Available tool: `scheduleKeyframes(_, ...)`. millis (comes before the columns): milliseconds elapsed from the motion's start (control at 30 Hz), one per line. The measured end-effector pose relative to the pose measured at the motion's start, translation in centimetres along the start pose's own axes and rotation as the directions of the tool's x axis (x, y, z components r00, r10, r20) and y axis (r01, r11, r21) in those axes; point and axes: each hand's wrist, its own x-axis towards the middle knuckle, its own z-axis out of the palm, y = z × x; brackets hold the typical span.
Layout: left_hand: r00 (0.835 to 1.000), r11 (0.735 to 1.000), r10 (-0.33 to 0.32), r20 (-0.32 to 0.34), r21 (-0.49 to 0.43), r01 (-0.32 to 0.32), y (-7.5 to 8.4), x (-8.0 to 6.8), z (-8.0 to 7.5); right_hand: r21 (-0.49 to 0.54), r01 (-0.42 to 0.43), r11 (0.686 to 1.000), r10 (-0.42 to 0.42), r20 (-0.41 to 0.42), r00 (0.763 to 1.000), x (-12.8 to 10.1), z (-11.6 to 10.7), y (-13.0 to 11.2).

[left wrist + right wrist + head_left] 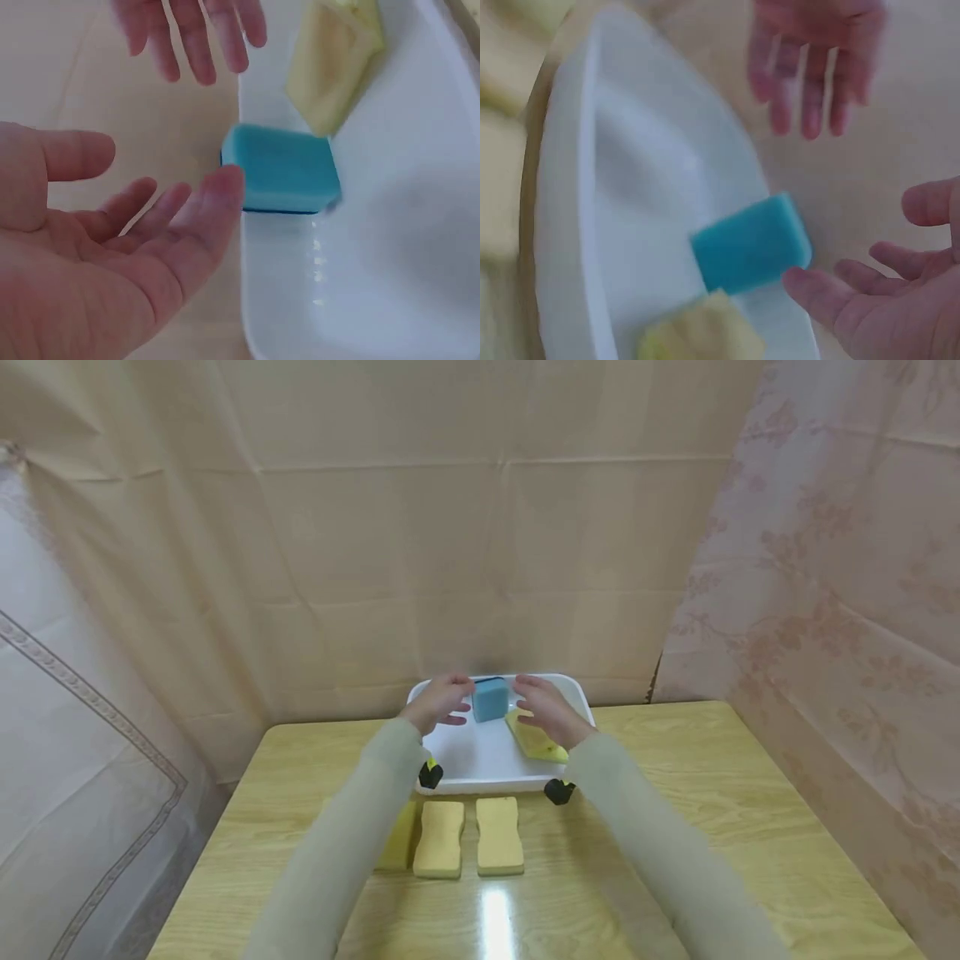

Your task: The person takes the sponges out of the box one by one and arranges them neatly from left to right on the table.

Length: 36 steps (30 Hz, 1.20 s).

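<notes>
Both spread hands, left hand (442,701) and right hand (546,710), empty, flanking blue sponge (491,699); untouched.

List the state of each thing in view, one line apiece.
Left hand: open, beside the blue sponge, holding nothing.
Right hand: open, holding nothing.
Blue sponge: standing on edge in the tray.
Yellow sponge: leaning on the tray's right wall.
White tray: upright on the table.

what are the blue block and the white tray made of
Blue block: looks like sponge foam, matte with soft rounded edges and a dark layer along its underside, perhaps a scouring pad. White tray: probably plastic, smooth and slightly glossy with a rounded raised rim.
</notes>
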Motion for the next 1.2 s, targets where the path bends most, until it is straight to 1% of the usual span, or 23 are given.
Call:
scheduleKeyframes(100,0.998,0.995,-0.060,0.006,-0.078,0.060,-0.3,1.0,-0.4,-0.062,0.010,0.998,-0.011,-0.016,1.000,1.4,0.1,0.3)
scheduleKeyframes(233,0.993,0.979,-0.120,0.010,-0.167,0.120,-0.7,2.2,-0.7,-0.132,0.005,0.991,-0.015,-0.080,0.997,3.0,0.2,0.4)
scheduleKeyframes(300,0.989,0.971,-0.149,0.002,-0.188,0.147,-0.9,2.8,-0.8,-0.172,-0.010,0.985,-0.010,-0.113,0.994,3.6,0.2,0.5)
scheduleKeyframes(367,0.984,0.965,-0.178,-0.005,-0.199,0.174,-1.2,3.5,-0.8,-0.196,-0.024,0.980,-0.001,-0.128,0.992,4.2,0.3,0.5)
scheduleKeyframes(467,0.978,0.957,-0.211,-0.009,-0.207,0.204,-1.5,4.4,-0.9,-0.178,-0.039,0.983,0.019,-0.114,0.993,4.8,0.4,0.5)
scheduleKeyframes(567,0.978,0.957,-0.208,-0.004,-0.206,0.203,-1.6,5.3,-0.3,-0.151,-0.051,0.987,0.035,-0.110,0.993,5.4,0.4,0.7)
scheduleKeyframes(667,0.980,0.955,-0.198,0.010,-0.224,0.195,-1.9,6.0,0.6,-0.116,-0.065,0.991,0.051,-0.124,0.991,6.0,0.3,1.1)
scheduleKeyframes(767,0.982,0.952,-0.190,0.017,-0.243,0.189,-2.4,6.5,1.3,-0.090,-0.076,0.993,0.065,-0.116,0.991,6.7,0.3,1.8)
scheduleKeyframes(833,0.981,0.946,-0.195,0.007,-0.263,0.190,-2.8,6.6,1.6,-0.060,-0.088,0.994,0.081,-0.109,0.991,7.1,0.4,2.2)
scheduleKeyframes(1000,0.974,0.939,-0.218,-0.058,-0.284,0.193,-3.6,6.9,1.8,0.011,-0.118,0.993,0.118,-0.096,0.988,7.5,0.4,2.9)
scheduleKeyframes(1100,0.972,0.936,-0.222,-0.081,-0.297,0.189,-3.7,7.0,1.7,0.020,-0.128,0.992,0.129,-0.091,0.987,7.6,0.0,3.1)
scheduleKeyframes(1200,0.974,0.934,-0.212,-0.080,-0.310,0.178,-3.7,7.1,1.7,0.023,-0.137,0.990,0.139,-0.093,0.986,7.7,-0.3,3.3)
